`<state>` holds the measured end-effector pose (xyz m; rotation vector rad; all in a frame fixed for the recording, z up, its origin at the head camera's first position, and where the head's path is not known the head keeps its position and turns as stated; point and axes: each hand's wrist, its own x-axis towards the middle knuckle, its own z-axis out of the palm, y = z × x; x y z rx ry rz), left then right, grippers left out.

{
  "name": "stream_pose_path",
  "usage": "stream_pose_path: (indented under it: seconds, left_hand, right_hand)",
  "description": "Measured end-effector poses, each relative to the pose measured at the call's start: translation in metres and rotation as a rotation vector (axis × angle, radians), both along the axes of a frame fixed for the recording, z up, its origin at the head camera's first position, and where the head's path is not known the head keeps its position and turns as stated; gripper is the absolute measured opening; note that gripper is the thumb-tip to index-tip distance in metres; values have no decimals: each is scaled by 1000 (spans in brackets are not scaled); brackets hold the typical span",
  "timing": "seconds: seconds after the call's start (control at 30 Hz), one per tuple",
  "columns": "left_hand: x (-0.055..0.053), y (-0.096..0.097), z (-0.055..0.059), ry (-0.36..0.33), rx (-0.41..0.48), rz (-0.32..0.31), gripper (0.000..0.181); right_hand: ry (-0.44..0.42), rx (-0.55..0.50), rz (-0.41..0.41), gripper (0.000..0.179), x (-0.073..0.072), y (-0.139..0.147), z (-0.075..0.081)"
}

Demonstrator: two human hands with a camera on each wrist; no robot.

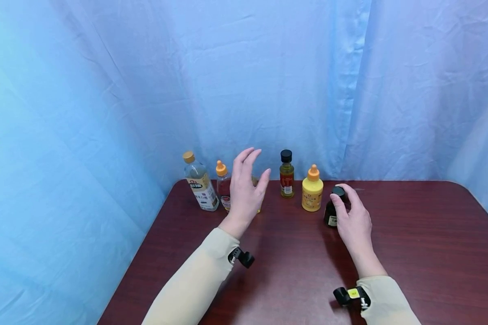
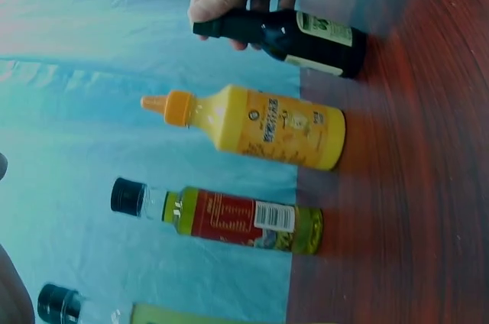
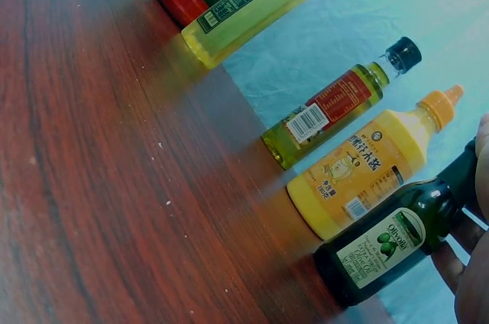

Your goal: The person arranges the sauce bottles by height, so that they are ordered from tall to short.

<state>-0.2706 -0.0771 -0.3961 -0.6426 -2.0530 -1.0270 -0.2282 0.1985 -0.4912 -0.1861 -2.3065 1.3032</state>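
My right hand (image 1: pixel 354 221) grips a dark green olive oil bottle (image 3: pixel 382 244) by its neck, thumb on one side and fingers on the other. The bottle stands upright at the right end of a row. My left hand (image 1: pixel 246 192) is raised with fingers spread and thumb apart, nothing between them. It overlaps a clear bottle of yellow oil (image 3: pixel 252 14), mostly hidden behind it in the head view. Beside the olive oil stands a yellow squeeze bottle (image 1: pixel 312 194) with an orange nozzle, then a small red-labelled oil bottle (image 1: pixel 287 178) with a black cap.
Left of my left hand stand a tall clear bottle (image 1: pixel 203 192) with a tan cap and a squeeze bottle (image 1: pixel 223 187) with an orange tip. All rest toward the far edge of a dark reddish wooden table (image 1: pixel 284 271). Light blue curtains (image 1: pixel 244 81) hang behind it.
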Motion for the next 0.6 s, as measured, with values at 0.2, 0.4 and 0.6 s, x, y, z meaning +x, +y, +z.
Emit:
stream_pose_path:
  seconds: [0.2,0.4,0.6]
  left_hand:
    - [-5,14,5,-48,-44,-20,51]
    - [-13,28,7,-176,-46,16,52]
    - [-25,40,6,-272,-61,55,54]
  right_hand:
    - [-7,-5,14,49,2,-1,-2]
    - [-7,-6,17,49,2,-1,-4]
    - [-10,-3,10,49,2,-3,-4]
